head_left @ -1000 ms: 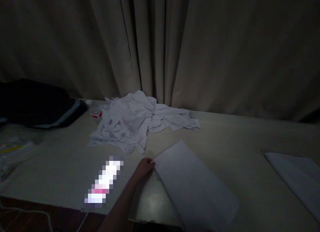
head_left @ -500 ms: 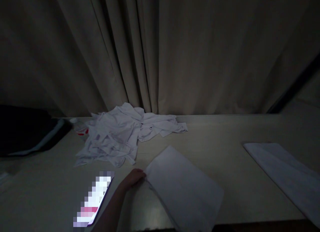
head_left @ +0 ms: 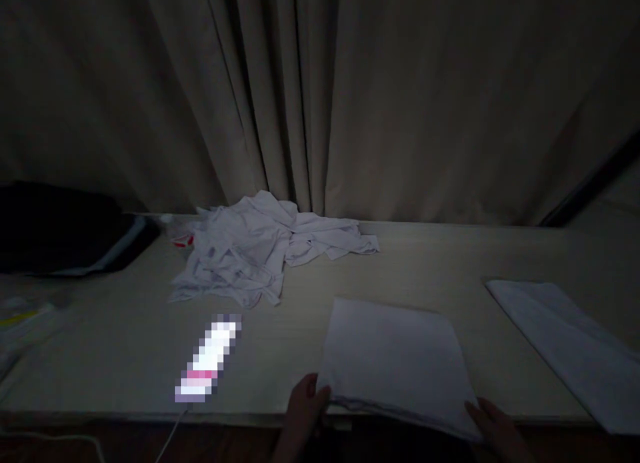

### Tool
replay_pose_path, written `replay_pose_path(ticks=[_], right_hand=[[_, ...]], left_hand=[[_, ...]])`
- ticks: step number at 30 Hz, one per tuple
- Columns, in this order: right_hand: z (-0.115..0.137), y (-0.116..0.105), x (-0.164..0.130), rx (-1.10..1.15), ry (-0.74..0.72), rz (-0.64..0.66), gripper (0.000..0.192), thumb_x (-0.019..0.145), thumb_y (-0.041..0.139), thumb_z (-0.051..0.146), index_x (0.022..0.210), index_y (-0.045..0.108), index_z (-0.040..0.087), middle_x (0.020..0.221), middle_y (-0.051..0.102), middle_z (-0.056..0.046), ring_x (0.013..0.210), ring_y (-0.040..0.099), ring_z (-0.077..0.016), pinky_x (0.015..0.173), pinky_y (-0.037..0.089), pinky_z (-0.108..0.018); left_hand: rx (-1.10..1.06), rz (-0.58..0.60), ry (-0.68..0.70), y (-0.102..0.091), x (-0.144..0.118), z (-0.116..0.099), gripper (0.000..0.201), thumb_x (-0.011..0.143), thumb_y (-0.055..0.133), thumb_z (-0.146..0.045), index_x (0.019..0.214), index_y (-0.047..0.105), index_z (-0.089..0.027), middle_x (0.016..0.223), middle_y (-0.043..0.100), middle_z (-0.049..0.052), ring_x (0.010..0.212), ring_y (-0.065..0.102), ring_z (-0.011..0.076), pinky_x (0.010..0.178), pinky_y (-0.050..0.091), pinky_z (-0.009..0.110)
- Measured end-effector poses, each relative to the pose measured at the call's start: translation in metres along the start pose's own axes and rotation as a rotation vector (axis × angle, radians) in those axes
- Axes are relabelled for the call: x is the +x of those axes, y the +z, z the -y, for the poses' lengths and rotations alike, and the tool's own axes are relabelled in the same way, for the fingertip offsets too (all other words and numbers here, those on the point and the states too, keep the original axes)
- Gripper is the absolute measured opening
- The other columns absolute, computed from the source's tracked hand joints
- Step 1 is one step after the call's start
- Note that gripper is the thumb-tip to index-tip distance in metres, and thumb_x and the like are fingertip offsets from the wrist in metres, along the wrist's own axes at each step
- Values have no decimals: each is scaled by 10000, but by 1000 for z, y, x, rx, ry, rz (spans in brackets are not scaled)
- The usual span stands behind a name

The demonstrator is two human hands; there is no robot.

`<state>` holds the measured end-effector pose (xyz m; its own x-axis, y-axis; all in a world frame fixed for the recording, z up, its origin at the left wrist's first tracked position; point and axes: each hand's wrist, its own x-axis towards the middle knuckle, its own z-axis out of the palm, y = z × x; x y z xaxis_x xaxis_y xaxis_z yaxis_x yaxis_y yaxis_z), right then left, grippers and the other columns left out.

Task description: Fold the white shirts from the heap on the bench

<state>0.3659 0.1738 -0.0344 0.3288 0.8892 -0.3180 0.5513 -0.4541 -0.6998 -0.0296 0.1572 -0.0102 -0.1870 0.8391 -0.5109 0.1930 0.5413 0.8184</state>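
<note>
L hand (head_left: 307,400) pinching near-L corner of folded white cloth (head_left: 395,360), R hand (head_left: 493,420) gripping near-R corner. Cloth at near edge of table (head_left: 430,263), btwn lit phone (head_left: 209,360) on L & 2nd folded cloth (head_left: 565,346) on R. Crumpled white pile (head_left: 245,243) far L, nr curtain (head_left: 410,103).

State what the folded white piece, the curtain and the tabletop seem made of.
Folded white piece: probably matte cloth, judging by its soft, layered near edge. Curtain: likely dull, heavy fabric, hanging in deep folds. Tabletop: perhaps wood or laminate, low sheen, faintly streaked.
</note>
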Motion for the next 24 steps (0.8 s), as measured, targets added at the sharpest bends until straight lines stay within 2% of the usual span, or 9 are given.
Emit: replay_pose_path(ticks=[2, 4, 6, 8, 13, 15, 17, 20, 24], right_hand=[[-6, -14, 9, -44, 2, -13, 624, 551, 487, 642, 938, 613, 170, 897, 690, -157, 923, 646, -347, 840, 505, -460], [-5, -22, 18, -98, -77, -63, 629, 585, 467, 638, 979, 581, 160, 951, 672, -168, 920, 642, -328, 826, 509, -441], [11, -21, 26, -159, -220, -108, 597, 639, 467, 604, 1028, 565, 161, 1001, 649, -165, 941, 628, -308, 840, 499, -432], [43, -8, 34, -202, -382, -99, 536, 702, 458, 543, 1068, 559, 165, 1029, 633, -147, 946, 619, -276, 854, 489, -412], [171, 66, 43, -327, -708, 48, 351, 819, 362, 359, 1029, 573, 172, 1054, 626, -111, 964, 601, -202, 861, 470, -334], [220, 104, 44, -553, -714, 163, 320, 851, 335, 298, 1019, 576, 174, 1025, 645, -92, 936, 607, -172, 832, 463, -285], [260, 140, 46, -641, -720, 215, 289, 872, 363, 315, 991, 592, 185, 986, 664, -75, 892, 617, -159, 786, 458, -258], [297, 185, 53, -764, -709, 254, 290, 864, 443, 385, 1005, 607, 191, 1030, 665, -91, 931, 619, -181, 784, 449, -276], [319, 221, 62, -954, -648, 318, 321, 770, 593, 377, 1010, 643, 170, 1076, 658, -153, 973, 625, -261, 767, 465, -340]], left_hand=[[-53, 11, -11, 14, -15, 13, 372, 763, 489, -420, 1032, 478, -163, 792, 649, 25, 364, 498, 77, 302, 324, 200], [-104, 22, -25, 20, -26, 23, 427, 783, 456, -467, 1087, 458, -167, 811, 635, 30, 382, 508, 75, 296, 319, 185], [-149, 41, -40, 20, -35, 30, 481, 797, 430, -477, 1175, 434, -180, 884, 638, 46, 425, 538, 80, 302, 338, 177], [-176, 57, -34, 18, -41, 35, 521, 798, 442, -451, 1257, 422, -205, 974, 643, 61, 478, 565, 84, 330, 374, 176], [-220, 11, 5, 17, -46, 44, 490, 802, 464, -422, 1230, 536, -194, 925, 683, 63, 537, 583, 104, 488, 489, 220], [-241, -34, 4, 17, -44, 48, 472, 816, 440, -434, 1181, 584, -171, 905, 693, 69, 547, 589, 112, 558, 517, 245], [-241, -61, 14, 17, -42, 53, 456, 824, 427, -442, 1128, 622, -163, 918, 700, 77, 571, 601, 120, 615, 526, 255], [-203, -52, 41, 17, -40, 58, 431, 816, 446, -471, 1052, 653, -174, 892, 711, 76, 651, 630, 156, 662, 525, 269], [-117, -41, 16, 12, -34, 56, 367, 826, 432, -416, 985, 647, -165, 879, 707, 90, 751, 648, 200, 698, 507, 297]])
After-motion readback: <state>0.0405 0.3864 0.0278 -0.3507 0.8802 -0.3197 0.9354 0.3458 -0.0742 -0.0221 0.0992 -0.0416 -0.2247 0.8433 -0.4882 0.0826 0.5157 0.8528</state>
